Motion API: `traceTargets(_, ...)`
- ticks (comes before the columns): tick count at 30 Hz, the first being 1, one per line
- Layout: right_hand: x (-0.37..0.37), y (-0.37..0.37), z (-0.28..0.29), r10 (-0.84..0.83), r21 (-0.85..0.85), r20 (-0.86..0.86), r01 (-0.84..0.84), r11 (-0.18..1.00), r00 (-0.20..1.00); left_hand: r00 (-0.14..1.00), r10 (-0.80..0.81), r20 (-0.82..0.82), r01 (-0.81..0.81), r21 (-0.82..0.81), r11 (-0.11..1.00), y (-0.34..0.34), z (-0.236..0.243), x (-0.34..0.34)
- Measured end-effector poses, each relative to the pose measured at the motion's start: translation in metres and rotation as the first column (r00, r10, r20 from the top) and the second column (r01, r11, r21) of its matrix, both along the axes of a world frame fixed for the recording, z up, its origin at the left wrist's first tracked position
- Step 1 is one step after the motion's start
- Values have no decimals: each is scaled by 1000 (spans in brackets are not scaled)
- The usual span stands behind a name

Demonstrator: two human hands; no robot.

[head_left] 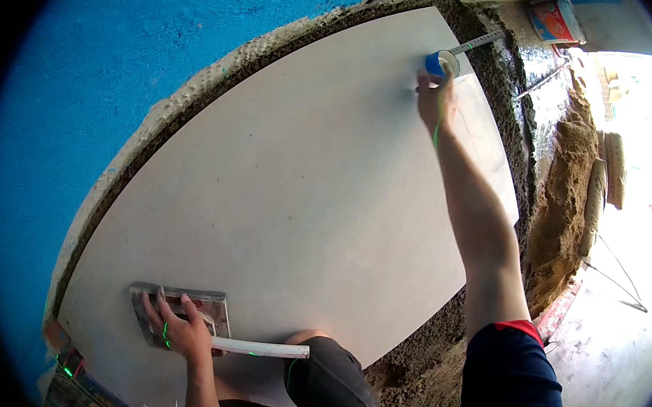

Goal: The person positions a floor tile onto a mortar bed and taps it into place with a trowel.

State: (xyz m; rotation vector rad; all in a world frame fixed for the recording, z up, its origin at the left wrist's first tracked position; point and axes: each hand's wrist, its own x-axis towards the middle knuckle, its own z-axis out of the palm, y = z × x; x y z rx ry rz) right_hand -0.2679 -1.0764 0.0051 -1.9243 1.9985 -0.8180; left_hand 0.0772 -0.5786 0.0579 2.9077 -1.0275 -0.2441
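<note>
A large pale tile (297,178) lies on the floor in front of me. At its far right edge my right hand (435,97) is closed around a round blue and white tape measure (443,62). The graduated blade (478,42) runs out past the tile's edge over the mortar. Near the lower left, my left hand (182,330) rests with fingers spread on a worn rectangular hand float (214,309) lying on the tile. A white stick (261,348) extends from beside that hand towards my knee; whether it belongs to the float is hidden.
Rough grey mortar (503,87) borders the tile, with a blue wall (123,57) along the left. A paint bucket (556,21) stands at the far right, near heaped sand (564,199) and sacks (604,187). My knee (321,356) is over the tile's near edge.
</note>
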Motion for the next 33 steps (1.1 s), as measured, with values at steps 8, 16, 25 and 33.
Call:
traceTargets(8, 138, 334, 84, 736, 583, 629, -778, -233, 251, 998, 57, -41, -60, -94, 994, -3, 4, -6)
traceTargets(16, 142, 405, 105, 665, 865, 193, -446, 232, 721, 924, -270, -269, 52, -613, 788, -52, 7, -44)
traceTargets(25, -53, 434, 93, -153, 828, 165, -53, 558, 974, 993, -61, -102, 44, -154, 987, -45, -33, -87)
traceTargets(33, -126, 448, 93, -322, 860, 160, 28, 509, 933, 999, -49, 16, 51, -162, 986, -44, -50, -103)
